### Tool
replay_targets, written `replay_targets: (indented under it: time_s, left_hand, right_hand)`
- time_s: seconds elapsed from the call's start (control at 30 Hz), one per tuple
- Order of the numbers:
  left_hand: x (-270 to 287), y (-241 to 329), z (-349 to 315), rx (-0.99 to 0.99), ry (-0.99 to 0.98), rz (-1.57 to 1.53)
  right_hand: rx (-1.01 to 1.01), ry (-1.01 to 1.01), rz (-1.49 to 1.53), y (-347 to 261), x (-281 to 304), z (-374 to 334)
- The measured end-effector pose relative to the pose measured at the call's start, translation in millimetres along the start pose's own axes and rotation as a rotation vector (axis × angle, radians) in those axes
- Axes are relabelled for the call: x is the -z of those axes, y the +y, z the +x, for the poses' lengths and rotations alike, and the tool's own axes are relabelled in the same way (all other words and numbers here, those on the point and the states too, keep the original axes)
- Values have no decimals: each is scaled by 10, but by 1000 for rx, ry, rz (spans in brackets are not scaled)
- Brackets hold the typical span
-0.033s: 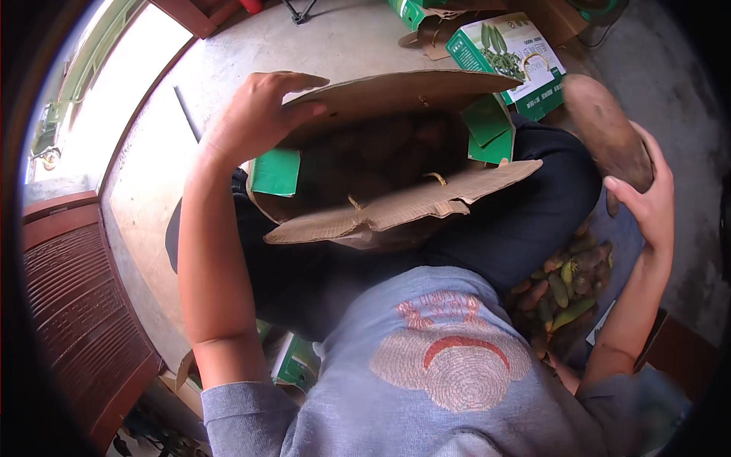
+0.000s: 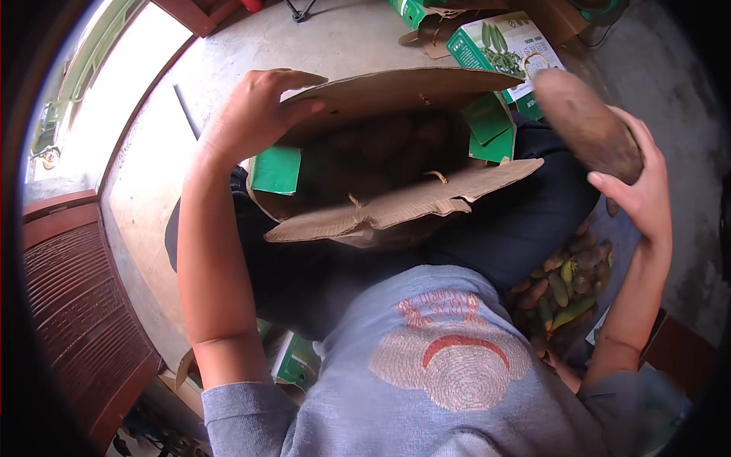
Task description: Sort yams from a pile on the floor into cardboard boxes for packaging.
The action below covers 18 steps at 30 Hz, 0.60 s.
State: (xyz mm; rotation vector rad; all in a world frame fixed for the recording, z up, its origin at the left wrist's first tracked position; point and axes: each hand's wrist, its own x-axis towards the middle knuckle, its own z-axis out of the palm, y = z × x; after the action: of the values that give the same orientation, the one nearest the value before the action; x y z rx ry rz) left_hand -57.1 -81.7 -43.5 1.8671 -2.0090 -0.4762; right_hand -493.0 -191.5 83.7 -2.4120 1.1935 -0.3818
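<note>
An open brown cardboard box with green inner flaps rests on my lap, and several brown tubers lie dim inside it. My left hand grips the edge of the box's far flap. My right hand is raised to the right of the box and holds a large brown tuber, which points up and left toward the box's right corner.
A heap of brown, green and yellowish tubers lies on the floor by my right leg. Green and white cartons stand beyond the box. Another green carton sits by my left side. A dark red slatted panel runs along the left, with bright concrete floor beside it.
The tuber in my right hand has shifted slightly left, toward the box. My left hand and the box have stayed put.
</note>
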Motion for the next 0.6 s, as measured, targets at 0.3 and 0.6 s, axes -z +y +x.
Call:
replay_targets:
  time_s: [0.3,0.6]
  left_hand:
    - [-36,-71,-158,16,72,-58]
    - [29,1,-153,-2,84,-108]
  right_hand:
    - [522,-681,-403,-501,-1706,827]
    - [465,-473,-248,-315,-1600,868]
